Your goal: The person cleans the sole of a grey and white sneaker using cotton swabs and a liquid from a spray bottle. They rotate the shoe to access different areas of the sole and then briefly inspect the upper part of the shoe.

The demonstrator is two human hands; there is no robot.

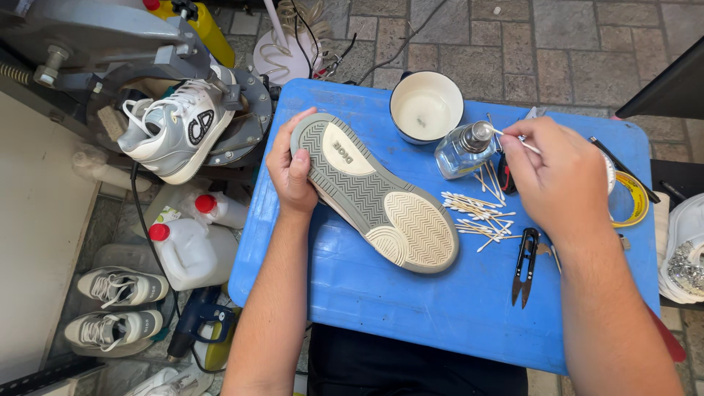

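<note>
Head view looks straight down on two bare forearms reaching across a blue plastic table (411, 308). The left hand (292, 172) curls around the edge of an upturned sneaker (374, 194), fingers closed on it, showing the grey-and-cream rubber sole with zigzag tread. The right hand (561, 176) is closed, pinching a thin cotton swab (515, 139) whose tip meets the top of a small clear glass bottle (463, 150). Loose swabs (477, 213) lie scattered just beside, black thread snips (525, 265) nearby, a white round bowl (426, 106) behind.
</note>
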